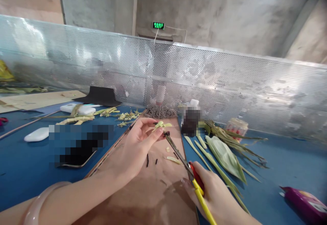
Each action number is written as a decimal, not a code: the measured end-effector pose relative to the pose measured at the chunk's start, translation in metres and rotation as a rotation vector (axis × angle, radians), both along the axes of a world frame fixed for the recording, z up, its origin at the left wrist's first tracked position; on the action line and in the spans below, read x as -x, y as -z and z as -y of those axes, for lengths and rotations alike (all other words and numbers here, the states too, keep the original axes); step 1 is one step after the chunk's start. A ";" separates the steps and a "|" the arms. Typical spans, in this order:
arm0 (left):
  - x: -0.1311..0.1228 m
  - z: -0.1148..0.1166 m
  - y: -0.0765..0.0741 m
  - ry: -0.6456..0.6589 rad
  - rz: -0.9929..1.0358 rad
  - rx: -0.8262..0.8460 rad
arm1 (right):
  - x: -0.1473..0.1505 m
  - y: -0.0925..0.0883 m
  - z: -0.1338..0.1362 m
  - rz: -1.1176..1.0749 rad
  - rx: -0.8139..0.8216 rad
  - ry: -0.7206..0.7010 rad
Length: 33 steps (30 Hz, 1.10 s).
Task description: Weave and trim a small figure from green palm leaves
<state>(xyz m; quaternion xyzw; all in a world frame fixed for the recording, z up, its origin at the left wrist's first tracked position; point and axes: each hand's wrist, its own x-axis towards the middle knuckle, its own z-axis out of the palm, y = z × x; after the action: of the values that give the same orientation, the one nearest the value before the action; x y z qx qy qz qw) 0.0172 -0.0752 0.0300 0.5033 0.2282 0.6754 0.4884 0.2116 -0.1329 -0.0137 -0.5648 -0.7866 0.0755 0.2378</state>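
My left hand (143,138) is over the wooden board (143,197), with thumb and fingers pinched on a small pale yellow-green flower-like piece (160,125). My right hand (214,191) is closed around a long tool (178,155) with a dark metal shaft and a yellow and red handle. A dark clump sits at the tool's tip, close to the fingertips of my left hand. What kind of tool it is, I cannot tell. Below the hands lie thin black bits (147,160) and a pale leaf strip (173,160).
Right of the board are a broad green leaf (224,157), dried leaves (240,143), a dark bottle (191,121), a clear jar (237,128) and a purple packet (305,203). On the left lie a phone (79,155), a white case (37,134) and small plant pieces (129,115). A perforated metal screen (114,61) stands behind.
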 end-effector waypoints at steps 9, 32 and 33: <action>0.000 0.000 0.000 0.046 0.030 0.022 | -0.002 0.000 0.000 0.090 -0.092 0.047; -0.001 0.002 0.000 0.064 0.036 0.014 | 0.000 0.000 -0.002 0.072 -0.104 0.066; -0.001 0.002 0.000 0.062 0.034 0.012 | 0.000 0.000 -0.001 0.067 -0.102 0.064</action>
<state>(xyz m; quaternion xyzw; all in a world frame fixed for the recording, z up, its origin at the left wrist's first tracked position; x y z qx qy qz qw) 0.0180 -0.0773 0.0301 0.4956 0.2082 0.6670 0.5158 0.2118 -0.1316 -0.0140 -0.5791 -0.7784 0.0087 0.2421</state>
